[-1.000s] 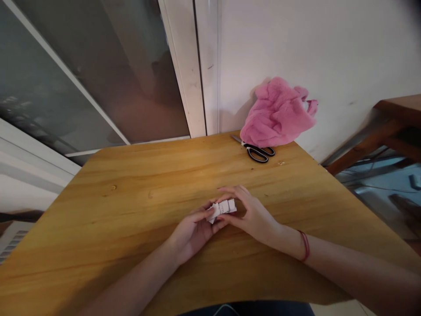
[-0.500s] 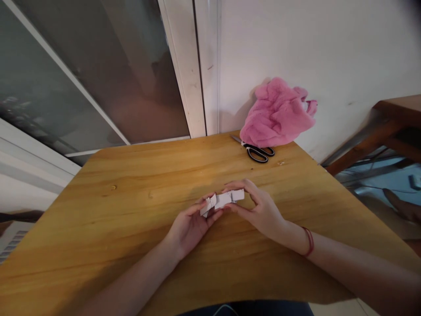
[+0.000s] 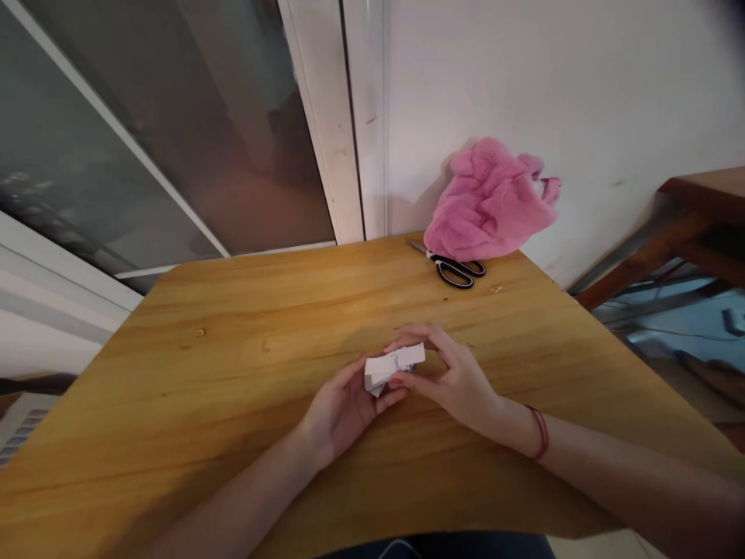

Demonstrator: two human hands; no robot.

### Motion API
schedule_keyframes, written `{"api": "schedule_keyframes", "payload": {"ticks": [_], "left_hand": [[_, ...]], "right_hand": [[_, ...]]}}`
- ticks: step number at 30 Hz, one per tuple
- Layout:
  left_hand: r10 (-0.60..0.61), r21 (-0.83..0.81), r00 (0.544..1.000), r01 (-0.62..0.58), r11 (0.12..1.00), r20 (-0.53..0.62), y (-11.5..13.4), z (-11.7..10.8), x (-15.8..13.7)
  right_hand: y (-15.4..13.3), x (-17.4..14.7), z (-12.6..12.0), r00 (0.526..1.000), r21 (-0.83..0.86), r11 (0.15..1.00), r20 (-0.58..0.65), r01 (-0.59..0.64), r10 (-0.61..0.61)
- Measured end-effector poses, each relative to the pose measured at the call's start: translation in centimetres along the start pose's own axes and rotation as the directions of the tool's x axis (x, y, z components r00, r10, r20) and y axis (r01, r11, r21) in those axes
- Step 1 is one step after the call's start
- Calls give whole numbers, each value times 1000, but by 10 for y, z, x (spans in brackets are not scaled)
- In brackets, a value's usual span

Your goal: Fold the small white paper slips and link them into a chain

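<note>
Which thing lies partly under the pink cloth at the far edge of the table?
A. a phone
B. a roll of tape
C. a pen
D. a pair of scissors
D: the scissors lie on the table with their black handles showing and the blades reaching toward the pink cloth.

Wooden table (image 3: 233, 373), light yellow-brown top, grain running left-right, small dark knot near left side. Far edge butts against the white wall and window frame. At the far right corner: black-handled scissors (image 3: 455, 268) lying flat, blades pointing left. Crumpled pink fluffy cloth (image 3: 489, 198) sits just behind them, touching the wall. Tiny scrap (image 3: 497, 288) right of the scissors.
</note>
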State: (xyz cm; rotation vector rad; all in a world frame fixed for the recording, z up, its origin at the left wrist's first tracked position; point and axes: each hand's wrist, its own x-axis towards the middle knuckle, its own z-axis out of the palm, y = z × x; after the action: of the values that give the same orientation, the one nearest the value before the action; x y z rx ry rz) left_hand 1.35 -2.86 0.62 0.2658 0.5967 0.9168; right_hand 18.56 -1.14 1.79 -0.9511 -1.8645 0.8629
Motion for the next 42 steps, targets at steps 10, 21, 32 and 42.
{"api": "schedule_keyframes", "payload": {"ticks": [10, 21, 32, 42], "left_hand": [[69, 8, 995, -69, 998, -66, 3, -7, 4], [122, 42, 990, -120, 992, -73, 0, -6, 2], [50, 7, 996, -49, 999, -72, -2, -3, 2], [130, 107, 989, -122, 987, -73, -2, -6, 1]], "right_hand": [[4, -1, -2, 996, -43, 998, -75, 37, -40], [-1, 0, -1, 976, -35, 997, -205, 73, -79], [1, -2, 5, 996, -129, 991, -79, 20, -31], [-2, 0, -6, 961, -185, 978, -239, 96, -140]]}}
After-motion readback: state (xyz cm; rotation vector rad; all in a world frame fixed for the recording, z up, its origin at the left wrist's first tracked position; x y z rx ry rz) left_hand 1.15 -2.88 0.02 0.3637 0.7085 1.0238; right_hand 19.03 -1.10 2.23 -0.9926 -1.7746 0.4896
